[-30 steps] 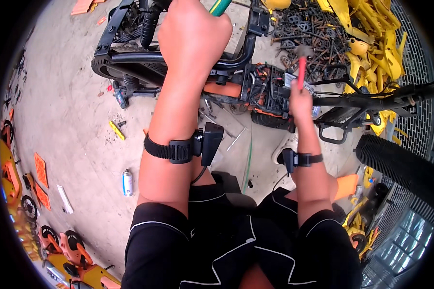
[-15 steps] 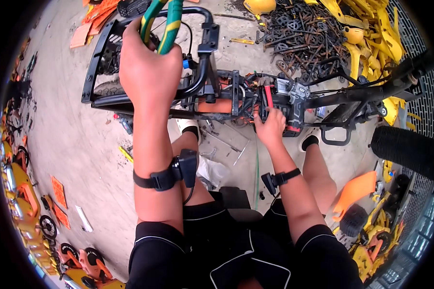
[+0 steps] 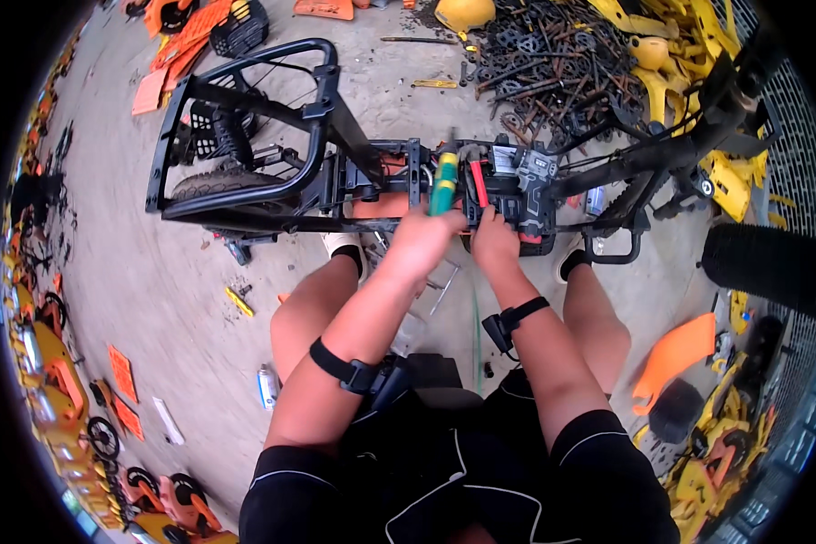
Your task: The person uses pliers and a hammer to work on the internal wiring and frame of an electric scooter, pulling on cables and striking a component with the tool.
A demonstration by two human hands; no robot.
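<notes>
My left hand [image 3: 417, 243], slightly blurred, is closed around green-and-yellow-handled pliers [image 3: 444, 181]. Their dark jaws point away from me over the middle of a black vehicle frame [image 3: 272, 207]. Close beside it, my right hand [image 3: 496, 241] grips a red-handled tool [image 3: 479, 184]. Its far end lies among the wires and parts in the frame, so I cannot make out its kind. Just right of that tool sits a black and grey power tool [image 3: 537, 186], resting on the frame.
Dark rusty metal parts [image 3: 553, 77] are heaped beyond the frame, with yellow shells [image 3: 657, 68] beside them. A black corrugated piece [image 3: 763, 270] juts in at right, near an orange panel [image 3: 675, 358]. A spray can [image 3: 267, 387] stands by my left leg. Orange bikes [image 3: 177, 499] line the lower left.
My left hand has come down and right with the pliers, from above the frame's left part to beside my right hand. My right hand has shifted slightly left, still on the red-handled tool.
</notes>
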